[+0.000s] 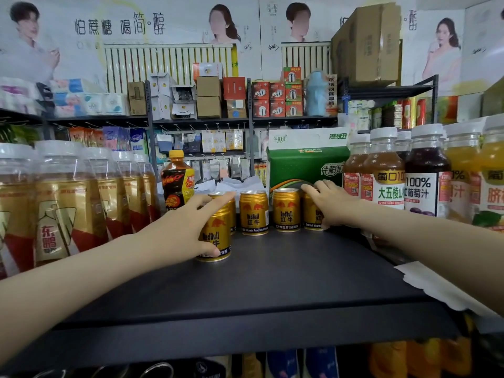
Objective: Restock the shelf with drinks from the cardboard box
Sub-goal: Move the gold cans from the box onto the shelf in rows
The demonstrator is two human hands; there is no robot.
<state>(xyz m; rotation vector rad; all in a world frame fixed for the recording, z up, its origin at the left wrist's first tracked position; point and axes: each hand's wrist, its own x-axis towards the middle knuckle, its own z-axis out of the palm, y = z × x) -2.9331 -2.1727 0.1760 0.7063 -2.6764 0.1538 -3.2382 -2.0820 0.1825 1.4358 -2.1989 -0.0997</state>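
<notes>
Left hand point(188, 227) wrapping around front gold can point(215, 238) mid-shelf point(286, 271). Right hand point(331, 203) clasping another can point(312, 214) at right end of back row, beside juice bottles point(387, 170).

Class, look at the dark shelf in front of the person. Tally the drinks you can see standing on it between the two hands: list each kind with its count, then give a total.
Gold Red Bull cans: 5, one under the left hand and one under the right hand
Dark bottle with a yellow cap: 1
Total: 6
</notes>
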